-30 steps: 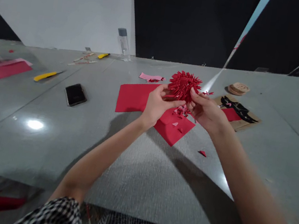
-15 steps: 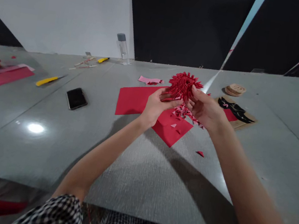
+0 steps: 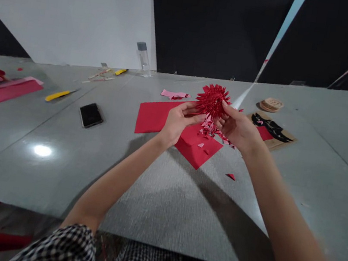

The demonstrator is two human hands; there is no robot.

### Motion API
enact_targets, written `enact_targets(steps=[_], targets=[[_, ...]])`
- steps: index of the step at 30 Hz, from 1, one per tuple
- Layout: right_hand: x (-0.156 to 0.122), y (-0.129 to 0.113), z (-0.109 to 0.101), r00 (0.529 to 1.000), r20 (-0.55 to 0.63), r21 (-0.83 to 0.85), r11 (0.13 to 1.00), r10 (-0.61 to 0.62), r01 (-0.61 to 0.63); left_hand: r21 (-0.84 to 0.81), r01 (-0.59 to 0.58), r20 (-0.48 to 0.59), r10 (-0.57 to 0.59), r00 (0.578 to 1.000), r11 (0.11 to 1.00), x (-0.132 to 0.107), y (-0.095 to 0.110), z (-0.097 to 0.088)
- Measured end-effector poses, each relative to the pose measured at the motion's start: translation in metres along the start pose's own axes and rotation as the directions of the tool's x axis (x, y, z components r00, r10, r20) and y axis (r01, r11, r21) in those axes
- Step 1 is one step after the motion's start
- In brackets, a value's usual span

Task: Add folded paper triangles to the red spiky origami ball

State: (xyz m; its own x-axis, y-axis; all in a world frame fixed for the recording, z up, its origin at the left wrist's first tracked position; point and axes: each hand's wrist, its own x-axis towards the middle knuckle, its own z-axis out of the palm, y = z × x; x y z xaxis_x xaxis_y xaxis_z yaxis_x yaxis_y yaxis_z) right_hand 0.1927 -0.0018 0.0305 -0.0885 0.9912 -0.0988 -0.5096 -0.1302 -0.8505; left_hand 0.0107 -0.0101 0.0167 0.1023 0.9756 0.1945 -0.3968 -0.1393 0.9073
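A spiky red paper ball (image 3: 213, 99), built from folded pieces, is held up above the table between both hands. My left hand (image 3: 178, 120) cups it from the left with fingers curled on its lower side. My right hand (image 3: 238, 127) grips its right side, thumb up against the spikes. Beneath lie a red paper sheet (image 3: 154, 116) and a heap of small red and pink folded pieces (image 3: 210, 129).
A black phone (image 3: 91, 115) and a yellow cutter (image 3: 57, 95) lie to the left on the grey table (image 3: 163, 199). Pink scrap (image 3: 174, 94), a bottle (image 3: 143, 58), a round wooden stack (image 3: 272, 104) and black scissors on cardboard (image 3: 270, 127) are behind.
The ball has turned a little in my hands and looks slightly smaller and more compact; the view has shifted slightly. Both hands keep their hold.
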Motion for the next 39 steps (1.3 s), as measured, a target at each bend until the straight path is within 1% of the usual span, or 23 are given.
enact_targets(steps=[2, 4, 8, 12, 14, 17, 21, 24, 28, 31, 34, 39], targets=[[0.000, 0.001, -0.001, 1.000, -0.012, -0.006, 1.000, -0.016, 0.016, -0.082, 0.062, -0.018, -0.063, 0.998, 0.995, -0.001, -0.002, 0.001], [-0.001, 0.002, -0.001, 0.999, -0.026, -0.024, 0.999, -0.032, 0.032, -0.131, 0.119, -0.032, -0.124, 0.992, 0.984, -0.001, -0.004, 0.003], [-0.002, 0.003, -0.002, 0.997, -0.035, -0.055, 0.996, -0.067, 0.065, -0.150, 0.195, -0.048, -0.204, 0.978, 0.969, -0.002, -0.007, 0.005], [-0.003, 0.001, -0.002, 0.998, -0.044, -0.013, 0.999, -0.039, 0.039, -0.192, 0.232, -0.047, -0.246, 0.968, 0.953, -0.003, -0.010, 0.007], [-0.004, 0.000, 0.000, 0.998, -0.056, 0.035, 0.999, -0.020, 0.022, -0.197, 0.216, -0.048, -0.230, 0.972, 0.956, -0.004, -0.011, 0.009], [-0.007, -0.001, 0.003, 0.999, -0.055, 0.069, 0.998, 0.001, 0.002, -0.174, 0.159, -0.052, -0.171, 0.984, 0.972, -0.005, -0.013, 0.010], [-0.010, 0.001, 0.003, 0.999, -0.032, 0.017, 1.000, -0.009, 0.009, -0.121, 0.073, -0.061, -0.081, 0.995, 0.990, -0.005, -0.016, 0.008], [-0.009, 0.002, 0.000, 0.999, -0.004, -0.027, 0.999, -0.042, 0.042, -0.074, 0.053, -0.061, -0.058, 0.996, 0.996, -0.004, -0.015, 0.006], [-0.007, 0.001, -0.003, 0.996, 0.043, -0.046, 0.995, -0.083, 0.085, -0.050, 0.029, -0.046, -0.031, 0.998, 0.998, -0.004, -0.014, 0.005], [-0.006, 0.001, -0.005, 0.992, 0.066, -0.087, 0.989, -0.111, 0.116, -0.025, 0.026, -0.049, -0.028, 0.998, 0.999, -0.002, -0.015, 0.004], [-0.005, 0.002, -0.007, 0.991, 0.057, -0.118, 0.985, -0.121, 0.128, -0.028, 0.034, -0.056, -0.036, 0.998, 0.999, -0.001, -0.019, 0.002], [-0.003, 0.002, -0.012, 0.989, 0.050, -0.123, 0.982, -0.138, 0.143, -0.065, 0.085, -0.087, -0.090, 0.992, 0.994, -0.001, -0.021, -0.002]])
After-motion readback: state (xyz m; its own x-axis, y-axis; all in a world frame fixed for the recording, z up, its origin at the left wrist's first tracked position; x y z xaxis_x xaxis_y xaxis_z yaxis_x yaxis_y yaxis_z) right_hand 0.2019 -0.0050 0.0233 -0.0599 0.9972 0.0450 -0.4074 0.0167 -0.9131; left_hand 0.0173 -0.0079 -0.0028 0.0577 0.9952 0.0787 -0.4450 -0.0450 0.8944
